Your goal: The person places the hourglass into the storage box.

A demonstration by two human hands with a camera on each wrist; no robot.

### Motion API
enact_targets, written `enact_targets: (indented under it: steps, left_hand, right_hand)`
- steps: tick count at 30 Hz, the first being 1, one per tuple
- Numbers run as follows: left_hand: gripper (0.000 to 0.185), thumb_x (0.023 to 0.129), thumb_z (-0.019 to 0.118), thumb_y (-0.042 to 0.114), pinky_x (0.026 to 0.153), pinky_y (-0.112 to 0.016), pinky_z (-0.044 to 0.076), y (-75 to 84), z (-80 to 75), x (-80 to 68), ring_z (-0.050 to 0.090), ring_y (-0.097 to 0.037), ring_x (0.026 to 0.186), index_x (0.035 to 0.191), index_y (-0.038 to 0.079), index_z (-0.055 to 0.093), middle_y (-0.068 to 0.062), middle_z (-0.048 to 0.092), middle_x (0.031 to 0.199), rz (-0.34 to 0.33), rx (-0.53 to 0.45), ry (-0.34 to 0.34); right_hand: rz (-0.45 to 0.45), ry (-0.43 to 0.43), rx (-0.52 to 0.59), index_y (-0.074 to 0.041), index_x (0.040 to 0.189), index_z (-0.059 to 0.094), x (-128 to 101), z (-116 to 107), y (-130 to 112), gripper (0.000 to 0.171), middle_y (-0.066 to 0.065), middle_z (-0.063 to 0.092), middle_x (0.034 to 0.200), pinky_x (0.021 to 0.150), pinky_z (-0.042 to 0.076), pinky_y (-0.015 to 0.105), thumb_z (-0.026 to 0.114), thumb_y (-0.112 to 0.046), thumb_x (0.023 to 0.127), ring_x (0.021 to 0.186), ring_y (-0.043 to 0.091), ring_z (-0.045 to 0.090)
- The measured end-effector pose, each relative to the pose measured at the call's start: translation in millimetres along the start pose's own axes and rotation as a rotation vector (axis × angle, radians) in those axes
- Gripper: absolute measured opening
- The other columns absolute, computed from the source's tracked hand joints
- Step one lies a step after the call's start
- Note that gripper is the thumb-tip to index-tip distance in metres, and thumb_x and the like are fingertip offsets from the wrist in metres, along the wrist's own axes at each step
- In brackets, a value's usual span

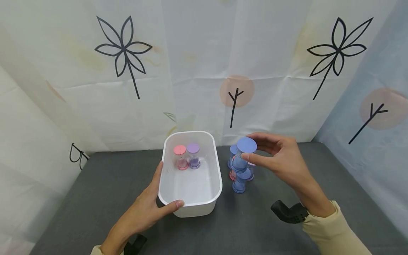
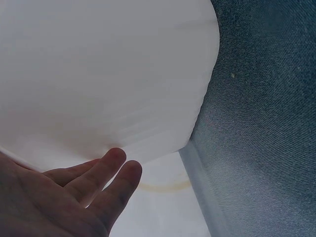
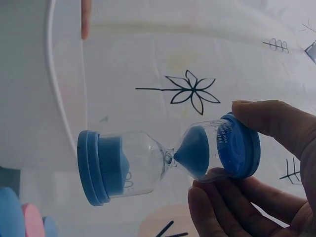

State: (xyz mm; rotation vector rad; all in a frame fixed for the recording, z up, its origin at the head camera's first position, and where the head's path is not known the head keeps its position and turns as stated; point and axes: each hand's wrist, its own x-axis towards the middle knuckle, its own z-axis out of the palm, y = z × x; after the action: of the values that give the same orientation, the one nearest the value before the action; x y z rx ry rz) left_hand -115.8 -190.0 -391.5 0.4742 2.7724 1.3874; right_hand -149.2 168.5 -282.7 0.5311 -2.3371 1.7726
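On the grey tabletop [image 1: 95, 198]: a white rounded plastic tub [image 1: 191, 203] holds a pink-capped sand timer [image 1: 180, 157] and a purple-capped sand timer [image 1: 193, 156], both upright at its far end.
Right hand [image 1: 283, 159]: fingers curled round one cap of a blue-capped glass sand timer [image 3: 168, 160], held lifted above a cluster of more timers [image 1: 239, 175] just right of the tub.
Left hand [image 1: 149, 207]: relaxed and open, thumb over the tub's near rim, steadying it.
Step, as judged: carrying a picked timer towards the tub.
Next move calls for: clearing the rim and setting the timer upright beside the two.
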Motion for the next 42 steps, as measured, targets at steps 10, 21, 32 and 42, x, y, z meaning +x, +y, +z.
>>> enact_targets:
  steps: [10, 21, 32, 42]
  left_hand:
    - [0.117, 0.083, 0.081, 0.052, 0.103, -0.058, 0.038, -0.3, 0.3, 0.0, 0.046, -0.026, 0.133, 0.164, 0.033, -0.002, -0.003, 0.034, 0.161, -0.002, 0.014, 0.006]
    - [0.117, 0.083, 0.08, 0.052, 0.103, -0.058, 0.039, 0.2, 0.3, 1.1, 0.047, -0.027, 0.134, 0.163, 0.034, -0.002, 0.0, 0.032, 0.161, -0.005, 0.004, -0.004]
    - [0.116, 0.084, 0.08, 0.052, 0.101, -0.058, 0.041, -1.9, 0.2, 1.1, 0.049, -0.026, 0.131, 0.164, 0.032, -0.002, -0.006, 0.037, 0.159, -0.008, 0.027, 0.001]
    - [0.116, 0.085, 0.08, 0.05, 0.102, -0.057, 0.04, -0.9, 0.3, 0.2, 0.05, -0.026, 0.131, 0.163, 0.032, -0.004, -0.002, 0.036, 0.159, 0.005, -0.009, -0.009]
  right_hand:
    - [-0.102, -0.045, 0.055, -0.002, 0.12, 0.072, 23.2, 29.8, -16.8, 0.042, 0.01, 0.072, 0.11, 0.086, 0.056, 0.031, 0.085, -0.004, 0.08, 0.097, 0.026, 0.07]
    - [-0.141, -0.1, 0.226, 0.0, 0.118, 0.072, 45.5, 68.4, -15.4, 0.039, 0.012, 0.072, 0.107, 0.088, 0.055, 0.038, 0.082, 0.0, 0.08, 0.095, 0.029, 0.07]
    - [-0.129, -0.084, 0.247, 0.0, 0.117, 0.072, 67.9, 104.5, -0.7, 0.038, 0.012, 0.073, 0.106, 0.088, 0.056, 0.038, 0.084, -0.003, 0.08, 0.092, 0.028, 0.072]
    - [-0.064, -0.133, 0.246, 0.001, 0.116, 0.072, 80.1, 132.1, 11.6, 0.039, 0.012, 0.073, 0.103, 0.086, 0.057, 0.036, 0.085, -0.005, 0.081, 0.093, 0.027, 0.073]
